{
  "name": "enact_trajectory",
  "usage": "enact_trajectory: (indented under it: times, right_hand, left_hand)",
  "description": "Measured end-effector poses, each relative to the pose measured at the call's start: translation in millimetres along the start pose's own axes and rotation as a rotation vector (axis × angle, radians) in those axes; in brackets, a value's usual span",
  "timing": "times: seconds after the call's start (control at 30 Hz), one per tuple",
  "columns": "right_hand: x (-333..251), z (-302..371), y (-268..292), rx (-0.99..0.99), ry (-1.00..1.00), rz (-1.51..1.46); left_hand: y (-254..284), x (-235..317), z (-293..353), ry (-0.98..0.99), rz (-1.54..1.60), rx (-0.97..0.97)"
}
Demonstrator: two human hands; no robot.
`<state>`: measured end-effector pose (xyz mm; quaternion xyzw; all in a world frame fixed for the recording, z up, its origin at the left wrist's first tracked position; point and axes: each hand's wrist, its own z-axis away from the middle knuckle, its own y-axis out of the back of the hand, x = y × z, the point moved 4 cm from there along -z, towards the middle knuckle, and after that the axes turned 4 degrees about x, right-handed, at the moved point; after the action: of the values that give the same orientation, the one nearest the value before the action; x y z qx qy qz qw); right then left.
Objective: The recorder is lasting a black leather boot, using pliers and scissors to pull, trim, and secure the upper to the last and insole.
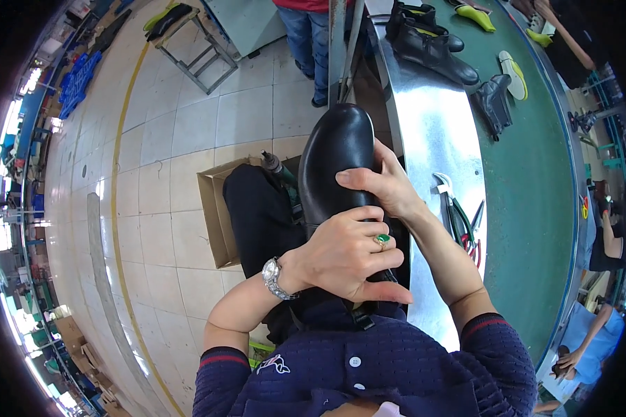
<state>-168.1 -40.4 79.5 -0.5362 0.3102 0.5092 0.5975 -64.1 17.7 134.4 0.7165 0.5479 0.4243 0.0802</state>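
Observation:
A glossy black leather boot [337, 149] lies over my lap with its rounded toe pointing away from me. My right hand [389, 184] grips its front part from the right side, the thumb pressed on top and the other fingers mostly hidden under the edge. Across the boot's ankle part lies my left hand [351, 254], its fingers bent round toward the right side and its thumb stretched out nearer to me. That hand wears a green-stone ring and a metal wristwatch [273, 278]. The boot's shaft is largely covered by my left hand.
On the metal ledge [438, 132] at my right lie pincers [452, 205] and red-handled cutters [471, 247]. Beyond it, a green belt [528, 208] carries black boots [431, 52] and a pale sole [512, 75]. An open cardboard box [215, 222] stands left of my leg. A person [309, 42] stands ahead.

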Motion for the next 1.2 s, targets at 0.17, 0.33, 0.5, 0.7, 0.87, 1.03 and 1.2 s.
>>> enact_trajectory:
  times: [0.17,0.33,0.5,0.7,0.87,1.03,1.2]
  right_hand:
    - [-0.8,0.1,14.1,0.088,-0.086,-0.061]
    - [-22.9,4.3,14.6,-0.029,0.005,0.049]
    - [-13.1,7.7,12.6,0.078,0.075,-0.001]
    - [-12.2,7.7,7.7,0.197,0.12,0.029]
    - [-60.5,31.4,2.5,0.264,0.627,0.398]
    - [-53.7,55.7,-24.6,-0.156,1.415,0.935]
    - [-12.6,71.3,-23.6,-0.226,1.455,1.051]
  left_hand:
    - [-1.8,-8.5,-8.8,-0.005,0.055,-0.012]
    - [-2.2,-7.6,-10.8,0.031,0.038,-0.107]
    - [-3.8,-1.7,-12.7,0.003,0.052,-0.029]
    - [-4.0,1.1,-11.4,0.011,0.031,-0.069]
    - [21.2,-2.3,13.2,0.292,0.527,0.106]
    - [18.5,-28.6,64.2,0.948,1.751,0.726]
    - [3.3,-29.8,78.3,1.294,1.456,0.61]
